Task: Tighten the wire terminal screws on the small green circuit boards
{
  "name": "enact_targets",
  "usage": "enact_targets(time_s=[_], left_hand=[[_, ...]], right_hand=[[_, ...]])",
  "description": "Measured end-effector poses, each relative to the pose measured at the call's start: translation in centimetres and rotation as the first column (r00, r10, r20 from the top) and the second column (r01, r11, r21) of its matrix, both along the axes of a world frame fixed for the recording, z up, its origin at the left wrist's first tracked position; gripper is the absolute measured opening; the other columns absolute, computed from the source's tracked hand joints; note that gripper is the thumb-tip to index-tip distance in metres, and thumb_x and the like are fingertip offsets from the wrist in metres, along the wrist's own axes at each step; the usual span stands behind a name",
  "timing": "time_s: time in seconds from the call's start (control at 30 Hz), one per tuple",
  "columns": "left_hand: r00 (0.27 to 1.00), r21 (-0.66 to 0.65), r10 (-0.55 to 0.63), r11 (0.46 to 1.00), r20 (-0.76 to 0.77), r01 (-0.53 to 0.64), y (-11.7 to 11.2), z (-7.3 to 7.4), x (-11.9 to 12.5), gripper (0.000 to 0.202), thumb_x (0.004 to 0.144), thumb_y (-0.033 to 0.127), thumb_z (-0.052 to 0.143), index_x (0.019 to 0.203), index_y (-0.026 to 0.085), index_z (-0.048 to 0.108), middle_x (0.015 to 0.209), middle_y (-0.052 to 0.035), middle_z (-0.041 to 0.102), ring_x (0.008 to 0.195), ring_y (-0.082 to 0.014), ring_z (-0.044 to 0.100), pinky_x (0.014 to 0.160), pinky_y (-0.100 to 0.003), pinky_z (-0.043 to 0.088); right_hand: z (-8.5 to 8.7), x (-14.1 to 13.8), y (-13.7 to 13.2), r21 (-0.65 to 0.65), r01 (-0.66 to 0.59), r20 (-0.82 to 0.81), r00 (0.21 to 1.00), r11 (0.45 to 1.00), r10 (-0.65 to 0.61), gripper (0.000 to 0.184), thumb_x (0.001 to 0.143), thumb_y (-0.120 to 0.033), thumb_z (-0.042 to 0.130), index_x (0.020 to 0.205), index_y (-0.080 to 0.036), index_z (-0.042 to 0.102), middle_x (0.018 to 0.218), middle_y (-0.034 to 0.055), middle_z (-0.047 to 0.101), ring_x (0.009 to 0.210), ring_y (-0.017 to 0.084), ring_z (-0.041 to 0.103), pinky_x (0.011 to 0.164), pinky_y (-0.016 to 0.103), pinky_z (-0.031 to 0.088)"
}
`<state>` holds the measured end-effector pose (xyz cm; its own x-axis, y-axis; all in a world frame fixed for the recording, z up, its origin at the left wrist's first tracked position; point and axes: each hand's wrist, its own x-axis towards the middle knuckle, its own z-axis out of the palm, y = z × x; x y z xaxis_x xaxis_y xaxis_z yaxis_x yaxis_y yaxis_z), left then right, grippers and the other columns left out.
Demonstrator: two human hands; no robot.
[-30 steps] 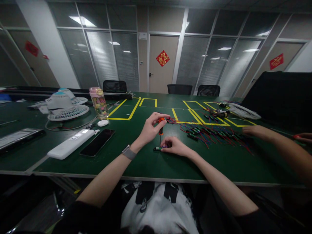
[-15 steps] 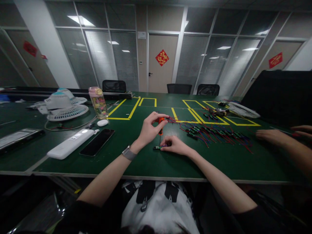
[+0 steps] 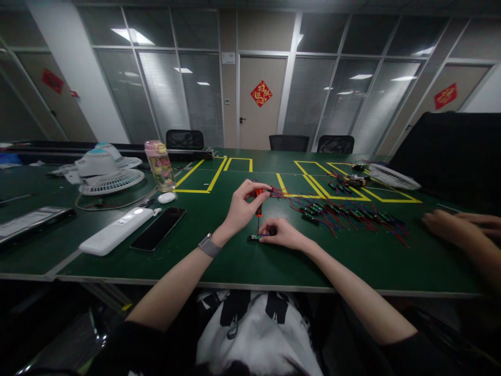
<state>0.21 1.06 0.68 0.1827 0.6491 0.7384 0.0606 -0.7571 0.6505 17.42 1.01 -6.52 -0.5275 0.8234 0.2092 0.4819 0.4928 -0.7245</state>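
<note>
Left grip [image 3: 242, 206] held a screwdriver [image 3: 259, 210] upright above a small board [image 3: 253, 237]

From my remote seat I had the left grip closed around the orange-and-black handle, forefinger across near its top and thumb against its side. The thin shaft pointed down at the small board, which lay on the green surface [image 3: 219, 263] near the middle of my view; whether the tip touched it, I could not tell. I had the right grip [image 3: 287, 234] pinched on the board's right end (its own fingers hid the rest of that end from me). Beyond the right grip, farther to the right, I saw a loose spread of similar boards [image 3: 352, 211] with red and blue wires. Left of the left grip I made out a black phone [image 3: 158, 228] beside a long white device [image 3: 113, 232], and behind them a small white case [image 3: 166, 198] near a pink-lidded bottle [image 3: 161, 169]. At the far right, well apart from my grips, I saw a co-worker's hands [image 3: 442, 224].
</note>
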Motion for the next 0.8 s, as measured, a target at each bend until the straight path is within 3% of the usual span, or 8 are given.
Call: enact_targets(time_s=[0.1, 0.23, 0.3, 0.37, 0.53, 0.7, 0.8], left_hand=[[0.996, 0.068, 0.073, 0.995, -0.045, -0.07, 0.0, -0.1, -0.1, 0.019, 0.086, 0.032, 0.063, 0.099, 0.022, 0.072, 0.092, -0.0035, 0.061, 0.085, -0.0143, 0.057, 0.079, -0.027, 0.046], [0.987, -0.073, -0.145, 0.987, -0.063, 0.141, 0.4, 0.1, -0.4, 0.035, 0.095, 0.028, 0.045, 0.125, 0.024, 0.061, 0.107, -0.0056, 0.065, 0.094, -0.0154, 0.062, 0.087, -0.03, 0.047], [0.977, -0.146, -0.213, 0.967, -0.018, 0.208, 0.6, 0.0, -0.4, 0.039, 0.093, 0.027, 0.047, 0.131, 0.021, 0.055, 0.107, -0.0063, 0.066, 0.092, -0.0155, 0.064, 0.087, -0.032, 0.049], [0.983, -0.157, -0.181, 0.971, 0.011, 0.181, 0.9, -0.2, -0.5, 0.042, 0.089, 0.028, 0.055, 0.131, 0.019, 0.055, 0.103, -0.0064, 0.066, 0.087, -0.015, 0.065, 0.085, -0.031, 0.051], [0.997, 0.018, 0.038, 0.999, -0.065, -0.037, 0.9, -0.5, -0.5, 0.03, 0.082, 0.031, 0.067, 0.111, 0.023, 0.068, 0.096, -0.0029, 0.061, 0.085, -0.013, 0.058, 0.078, -0.026, 0.05], [0.994, -0.023, -0.097, 0.995, -0.048, 0.096, 0.6, -0.1, -0.7, 0.031, 0.092, 0.027, 0.051, 0.119, 0.022, 0.065, 0.113, -0.007, 0.063, 0.103, -0.0169, 0.06, 0.09, -0.031, 0.047], [0.989, -0.083, -0.148, 0.985, 0.023, 0.149, 0.7, -0.1, -0.7, 0.033, 0.091, 0.026, 0.05, 0.12, 0.019, 0.064, 0.11, -0.0078, 0.068, 0.103, -0.0187, 0.062, 0.094, -0.035, 0.047]], right_hand=[[0.0, 0.0, 0.0, 0.011, -0.004, 0.003, 1.0, 1.0, 0.004, 0.019, 0.072, -0.028, 0.075, 0.084, -0.013, 0.07, 0.069, 0.0005, 0.061, 0.063, 0.012, 0.053, 0.058, 0.023, 0.041], [0.1, 0.0, -0.1, 0.022, -0.011, 0.002, 1.0, 1.0, 0.01, 0.018, 0.073, -0.028, 0.074, 0.083, -0.013, 0.07, 0.069, 0.0004, 0.061, 0.062, 0.012, 0.053, 0.057, 0.023, 0.042], [0.1, 0.0, -0.1, 0.026, -0.02, 0.004, 1.0, 0.999, 0.02, 0.017, 0.074, -0.028, 0.073, 0.083, -0.014, 0.07, 0.07, 0.0006, 0.062, 0.063, 0.012, 0.053, 0.058, 0.023, 0.042], [0.2, 0.1, -0.2, 0.031, -0.03, 0.003, 1.0, 0.999, 0.03, 0.017, 0.074, -0.028, 0.073, 0.082, -0.014, 0.07, 0.071, 0.0008, 0.062, 0.064, 0.012, 0.054, 0.06, 0.023, 0.043], [0.2, 0.2, -0.3, 0.041, -0.025, 0.005, 1.0, 0.999, 0.025, 0.017, 0.074, -0.028, 0.073, 0.082, -0.014, 0.07, 0.071, 0.0007, 0.061, 0.064, 0.012, 0.054, 0.059, 0.023, 0.042], [0.1, 0.1, -0.3, 0.03, -0.016, 0.007, 1.0, 0.999, 0.016, 0.016, 0.074, -0.027, 0.073, 0.081, -0.013, 0.07, 0.071, 0.0013, 0.063, 0.064, 0.012, 0.054, 0.06, 0.024, 0.042], [0.1, 0.1, -0.2, 0.038, -0.018, 0.012, 1.0, 0.999, 0.017, 0.015, 0.074, -0.027, 0.073, 0.08, -0.013, 0.07, 0.072, 0.0017, 0.063, 0.064, 0.012, 0.054, 0.06, 0.024, 0.043]])
